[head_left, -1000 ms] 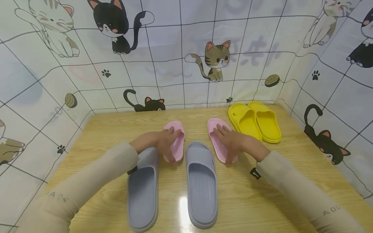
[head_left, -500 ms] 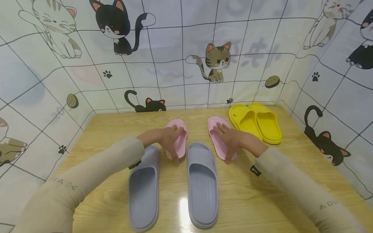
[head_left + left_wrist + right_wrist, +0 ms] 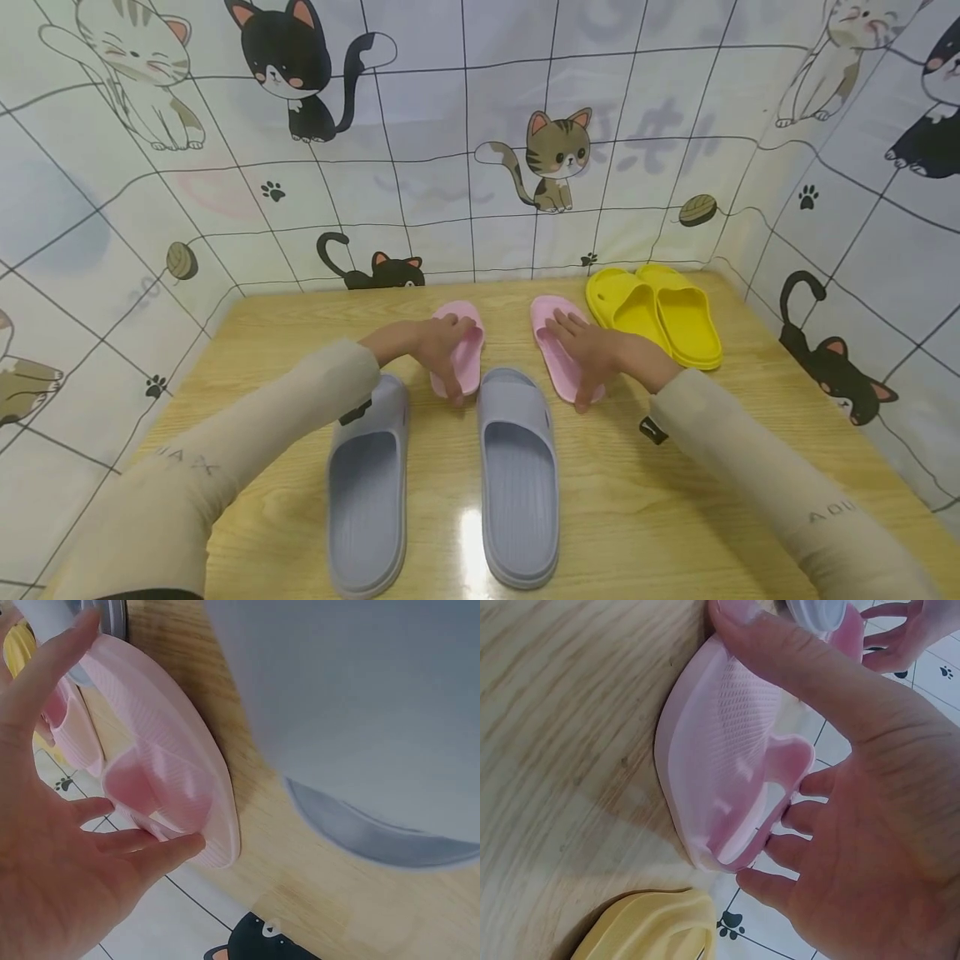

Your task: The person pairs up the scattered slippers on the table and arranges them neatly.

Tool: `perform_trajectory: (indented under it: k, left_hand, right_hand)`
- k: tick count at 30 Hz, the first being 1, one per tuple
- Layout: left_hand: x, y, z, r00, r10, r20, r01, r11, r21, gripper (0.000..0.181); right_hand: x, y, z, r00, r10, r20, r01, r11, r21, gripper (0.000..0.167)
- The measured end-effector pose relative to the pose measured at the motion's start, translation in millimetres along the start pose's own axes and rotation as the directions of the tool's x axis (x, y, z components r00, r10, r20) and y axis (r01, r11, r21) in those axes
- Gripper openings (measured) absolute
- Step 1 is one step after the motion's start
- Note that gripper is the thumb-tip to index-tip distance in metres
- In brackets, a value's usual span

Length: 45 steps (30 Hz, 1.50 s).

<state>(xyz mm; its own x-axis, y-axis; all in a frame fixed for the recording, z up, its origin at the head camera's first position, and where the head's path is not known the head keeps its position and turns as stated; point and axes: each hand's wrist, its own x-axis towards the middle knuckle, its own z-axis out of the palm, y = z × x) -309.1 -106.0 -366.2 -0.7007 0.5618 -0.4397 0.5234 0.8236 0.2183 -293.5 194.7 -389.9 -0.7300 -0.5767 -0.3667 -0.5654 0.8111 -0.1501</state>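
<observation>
Both hands rest on a pair of small pink slippers. My left hand [image 3: 433,343] spans the left pink slipper [image 3: 169,742], its thumb at the heel end and its fingertips touching the strap. Over the right pink slipper [image 3: 705,742], my right hand [image 3: 596,354] is spread the same way, thumb at the heel and fingertips along the strap. The fingers of both hands look fairly straight. Toes of both pink slippers point towards the back wall. Nearest my left forearm lies a large grey slipper [image 3: 365,517]; a second grey slipper [image 3: 519,492] lies between the hands, closer to me.
Two yellow clogs [image 3: 654,317] sit side by side at the back right, close beside the right pink slipper. The wooden table [image 3: 300,325] ends at a cat-print wall covering [image 3: 427,192], which also rises on both sides.
Both pink slippers have slid a little towards the back wall under my hands. The left one has also shifted right and the right one slightly left. The grey slippers and yellow clogs stay put.
</observation>
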Motion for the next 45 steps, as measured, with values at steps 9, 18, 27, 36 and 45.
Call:
perform_trajectory:
  k: [9,18,27,36,45]
  left_hand:
    - [6.1,-2.7,-7.9,1.0,-0.002,0.017,0.003,0.999,-0.046,0.123]
    - [14.9,-1.4,-13.4,0.998,-0.045,0.042,0.046,0.998,-0.031,0.125]
    - [26.6,-3.2,-21.0,0.998,-0.046,0.046,0.047,0.998,-0.036,0.13]
    - [39.4,-6.6,-23.5,0.999,-0.028,0.027,0.031,0.995,-0.094,0.128]
    - [51.1,-5.3,-27.2,1.0,-0.011,0.005,0.012,0.994,-0.105,0.125]
  right_hand:
    - [7.5,6,-3,1.0,0.005,-0.025,-0.004,1.0,0.024,0.142]
    - [12.8,10,-5,0.999,0.018,-0.032,-0.016,0.998,0.057,0.142]
    - [17.6,14,-6,0.999,0.029,-0.034,-0.027,0.999,0.044,0.141]
    - [21.8,15,-10,0.997,0.076,-0.014,-0.075,0.995,0.062,0.141]
    - [25.8,18,-12,0.996,0.091,-0.009,-0.09,0.993,0.08,0.141]
